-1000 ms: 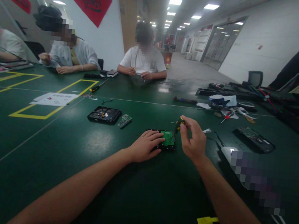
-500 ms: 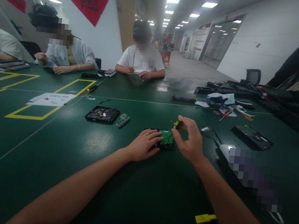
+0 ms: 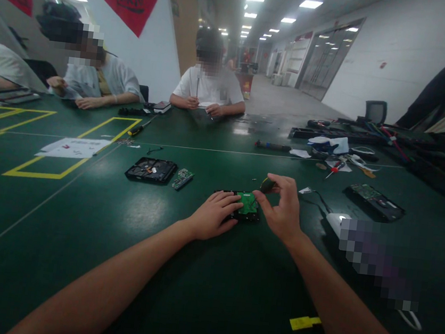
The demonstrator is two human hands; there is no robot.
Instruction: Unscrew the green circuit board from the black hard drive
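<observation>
1. Head view: the hard drive (image 3: 246, 212) lies at the centre of the frame on the dark green surface (image 3: 192, 292), a flat black slab with its bright green circuit board (image 3: 248, 200) facing up and a pale label near the board's far edge.
2. Left hand (image 3: 217, 214) rests across the drive's left part, fingers stretched out and slightly spread, covering much of it.
3. Right hand (image 3: 282, 208) pinches the black-and-yellow handle of a screwdriver (image 3: 267, 185), tilted over the board's right side – whether its tip touches a screw is too small to tell.
4. Left of centre sit an opened black drive (image 3: 151, 170) and, just beside it, a loose circuit board (image 3: 183, 179).
</observation>
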